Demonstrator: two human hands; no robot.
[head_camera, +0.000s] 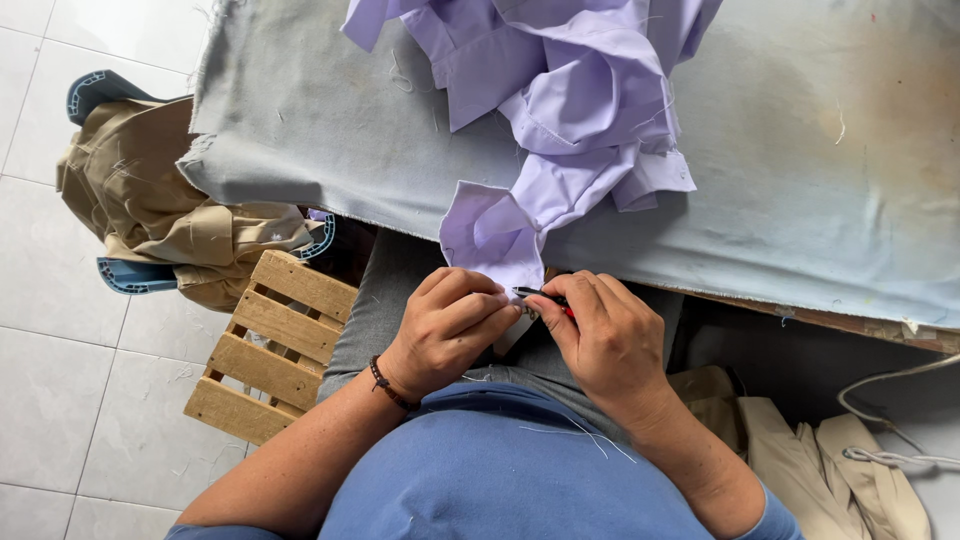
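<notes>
Near the middle of the frame, the left hand (447, 325) pinches the edge of a purple shirt (560, 130) hanging off the grey table (800, 180). Beside it, the right hand (605, 340) is closed around a small snipping tool (545, 296) touching the cloth.

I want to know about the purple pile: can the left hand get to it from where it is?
Probably yes. The left hand already pinches a hanging corner of the purple garment, and nothing lies between it and the pile on the table.
</notes>
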